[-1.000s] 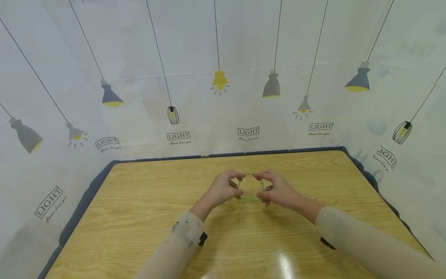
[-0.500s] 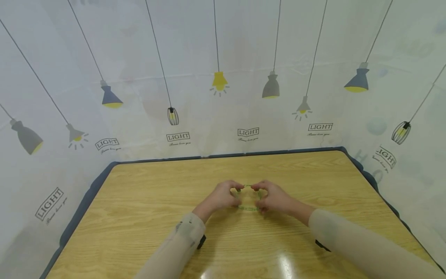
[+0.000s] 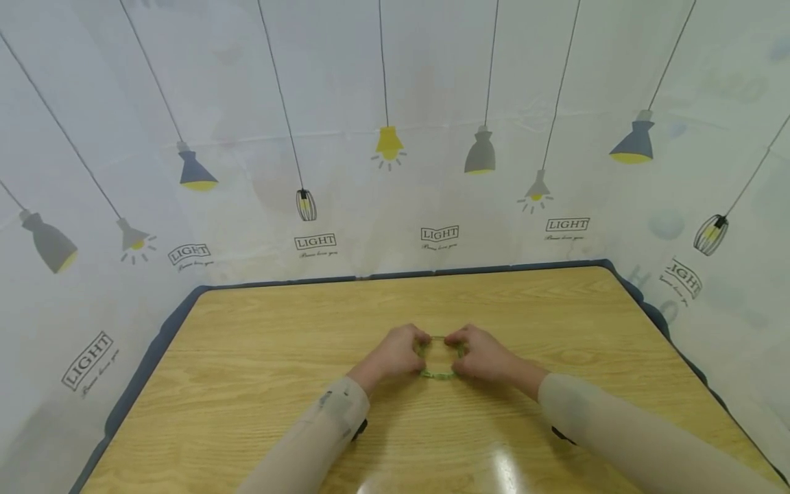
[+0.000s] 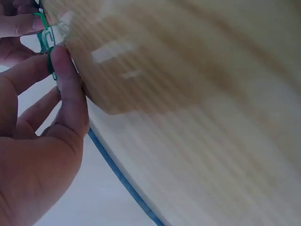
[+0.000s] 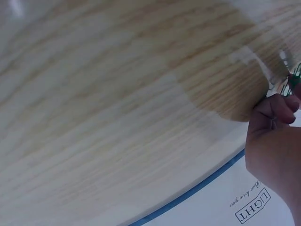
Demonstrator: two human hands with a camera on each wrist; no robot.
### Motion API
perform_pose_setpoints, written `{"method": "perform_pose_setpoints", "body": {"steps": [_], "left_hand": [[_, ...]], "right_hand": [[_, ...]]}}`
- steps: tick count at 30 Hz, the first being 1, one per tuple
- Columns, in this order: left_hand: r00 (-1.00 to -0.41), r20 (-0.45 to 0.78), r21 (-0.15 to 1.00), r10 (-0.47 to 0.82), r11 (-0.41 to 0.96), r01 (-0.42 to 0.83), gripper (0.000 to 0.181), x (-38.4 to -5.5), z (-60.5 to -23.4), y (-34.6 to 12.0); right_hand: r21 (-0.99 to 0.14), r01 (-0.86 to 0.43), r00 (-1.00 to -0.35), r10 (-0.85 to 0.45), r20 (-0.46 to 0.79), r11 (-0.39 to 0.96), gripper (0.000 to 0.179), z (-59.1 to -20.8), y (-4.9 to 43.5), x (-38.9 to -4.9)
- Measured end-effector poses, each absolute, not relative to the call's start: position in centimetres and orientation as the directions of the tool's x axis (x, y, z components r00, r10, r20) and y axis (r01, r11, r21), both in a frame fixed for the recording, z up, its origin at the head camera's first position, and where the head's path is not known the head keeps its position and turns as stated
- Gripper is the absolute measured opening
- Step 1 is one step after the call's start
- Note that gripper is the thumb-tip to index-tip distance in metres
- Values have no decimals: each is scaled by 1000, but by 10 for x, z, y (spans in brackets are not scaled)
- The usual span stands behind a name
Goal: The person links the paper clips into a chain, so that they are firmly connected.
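Observation:
A loop of linked green paper clips (image 3: 438, 376) is stretched between both hands, close over the wooden table (image 3: 278, 329). My left hand (image 3: 398, 353) pinches its left side between thumb and fingers. On the opposite side my right hand (image 3: 486, 355) grips it the same way. Single paper clips (image 4: 48, 36) show in the left wrist view, at the tips of the left thumb and fingers. Only a bit of the green paper clips (image 5: 295, 81) appears at the right wrist view's edge, beyond the curled fingers. Whether the loop touches the tabletop I cannot tell.
Dark blue edging (image 3: 308, 280) runs along the table's back and sides. Behind it hangs a pale wall covering (image 3: 345, 82) printed with lamps and the word LIGHT. Light glares off the tabletop near the front.
Both hands have come down and slightly nearer to me with the paper clip loop, mostly in the first half second. They have drawn a little closer together. Both still hold it.

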State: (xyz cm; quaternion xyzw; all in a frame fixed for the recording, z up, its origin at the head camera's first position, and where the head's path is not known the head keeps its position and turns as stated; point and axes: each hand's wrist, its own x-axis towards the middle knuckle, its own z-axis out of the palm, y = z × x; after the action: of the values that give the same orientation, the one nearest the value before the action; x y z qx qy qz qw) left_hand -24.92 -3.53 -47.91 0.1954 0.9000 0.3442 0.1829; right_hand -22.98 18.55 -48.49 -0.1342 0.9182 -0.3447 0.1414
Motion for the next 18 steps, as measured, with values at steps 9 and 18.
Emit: {"method": "perform_pose_setpoints", "body": {"steps": [9,18], "left_hand": [[-859,-191,560,474,771,301,48,-260,-475,-41],[-863,-300,606,406,780,156,52,-281,-473,-50]], "right_hand": [[-584,-125,-939,-286,-192,802,52,-484,192,-245],[-612,-120,-924,-313,-219,782,48,-480,195,-267]]}}
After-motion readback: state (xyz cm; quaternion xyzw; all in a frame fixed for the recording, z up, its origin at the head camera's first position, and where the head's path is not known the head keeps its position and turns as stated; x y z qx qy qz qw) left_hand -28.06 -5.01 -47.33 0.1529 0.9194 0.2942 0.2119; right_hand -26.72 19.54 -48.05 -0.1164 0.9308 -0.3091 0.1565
